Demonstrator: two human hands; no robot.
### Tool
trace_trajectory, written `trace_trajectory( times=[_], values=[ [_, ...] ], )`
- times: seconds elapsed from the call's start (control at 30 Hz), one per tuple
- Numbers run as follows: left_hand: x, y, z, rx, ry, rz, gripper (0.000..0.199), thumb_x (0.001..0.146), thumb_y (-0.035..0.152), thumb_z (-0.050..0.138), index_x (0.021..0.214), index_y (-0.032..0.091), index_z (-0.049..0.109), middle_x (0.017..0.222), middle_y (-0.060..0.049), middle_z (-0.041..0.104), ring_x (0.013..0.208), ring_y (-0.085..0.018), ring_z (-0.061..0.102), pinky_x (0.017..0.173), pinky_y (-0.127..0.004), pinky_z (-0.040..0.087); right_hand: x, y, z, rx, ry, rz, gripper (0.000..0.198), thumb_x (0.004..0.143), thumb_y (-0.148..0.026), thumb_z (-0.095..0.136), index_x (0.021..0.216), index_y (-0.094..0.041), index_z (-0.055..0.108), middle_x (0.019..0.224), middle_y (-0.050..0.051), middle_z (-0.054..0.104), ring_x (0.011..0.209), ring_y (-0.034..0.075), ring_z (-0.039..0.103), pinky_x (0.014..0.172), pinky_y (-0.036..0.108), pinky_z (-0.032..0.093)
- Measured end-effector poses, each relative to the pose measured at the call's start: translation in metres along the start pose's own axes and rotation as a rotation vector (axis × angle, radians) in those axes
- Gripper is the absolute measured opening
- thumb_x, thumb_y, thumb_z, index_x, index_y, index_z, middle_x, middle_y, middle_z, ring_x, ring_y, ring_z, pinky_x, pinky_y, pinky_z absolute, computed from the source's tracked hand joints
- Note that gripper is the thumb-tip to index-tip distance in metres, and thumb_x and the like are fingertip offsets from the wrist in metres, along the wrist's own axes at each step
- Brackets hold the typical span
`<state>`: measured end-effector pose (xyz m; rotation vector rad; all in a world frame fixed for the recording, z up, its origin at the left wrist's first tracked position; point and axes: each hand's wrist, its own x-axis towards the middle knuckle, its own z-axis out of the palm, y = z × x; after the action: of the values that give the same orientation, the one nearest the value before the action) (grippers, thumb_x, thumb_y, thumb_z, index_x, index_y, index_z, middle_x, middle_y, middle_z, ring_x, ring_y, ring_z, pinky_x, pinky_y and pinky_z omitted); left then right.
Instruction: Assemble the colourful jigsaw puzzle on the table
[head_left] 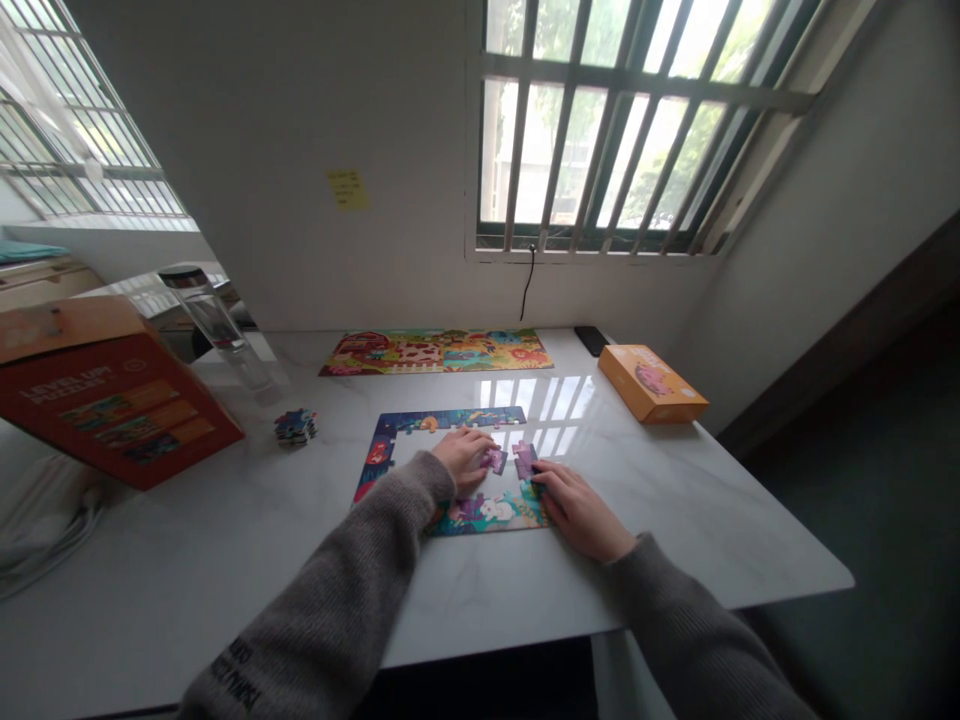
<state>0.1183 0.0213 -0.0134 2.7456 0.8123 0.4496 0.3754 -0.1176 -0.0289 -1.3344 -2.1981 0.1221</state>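
A partly joined jigsaw puzzle (405, 422) lies flat on the white table, its pieces forming a border around a bare middle. Inside that border my left hand (466, 458) is closed on a purple puzzle piece (493, 459), held at the fingertips. My right hand (581, 505) rests at the border's right side, fingers stretched out, with fingertips touching the edge pieces (524, 458) there. A gap separates the held piece from these edge pieces. Along the near side, a white rabbit (497, 509) shows on the joined pieces.
A stack of puzzle pieces (295, 427) sits left of the puzzle. Behind lies a finished long puzzle (439, 352). An orange box (651, 384) and a black phone (591, 341) are at the right. On the left stand a red puzzle box (112, 400) and a glass bottle (217, 318).
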Motion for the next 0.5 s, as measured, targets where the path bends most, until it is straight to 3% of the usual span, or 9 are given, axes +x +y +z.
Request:
trace_trajectory(
  times=[0.27,0.5],
  values=[
    [0.005,-0.001,0.01,0.087,0.033,-0.005,0.023,0.08,0.026,0.071,0.103,0.022,0.07,0.107,-0.006,0.069,0.101,-0.024,0.06,0.094,-0.039,0.047,0.0,0.001,0.0,0.001,-0.007,0.013,0.028,0.096,-0.014,0.046,0.118,-0.024,0.06,0.135,0.01,0.061,0.129,0.025,0.055,0.108,0.048,0.049],
    [0.013,0.008,-0.003,0.19,0.167,-0.068,0.017,0.081,0.036,0.072,0.094,0.025,0.07,0.105,-0.004,0.069,0.101,-0.026,0.06,0.09,-0.041,0.044,0.0,0.002,0.001,0.015,-0.01,0.016,0.029,0.094,-0.013,0.047,0.118,-0.024,0.06,0.136,0.01,0.06,0.126,0.025,0.057,0.107,0.048,0.049]
  ],
)
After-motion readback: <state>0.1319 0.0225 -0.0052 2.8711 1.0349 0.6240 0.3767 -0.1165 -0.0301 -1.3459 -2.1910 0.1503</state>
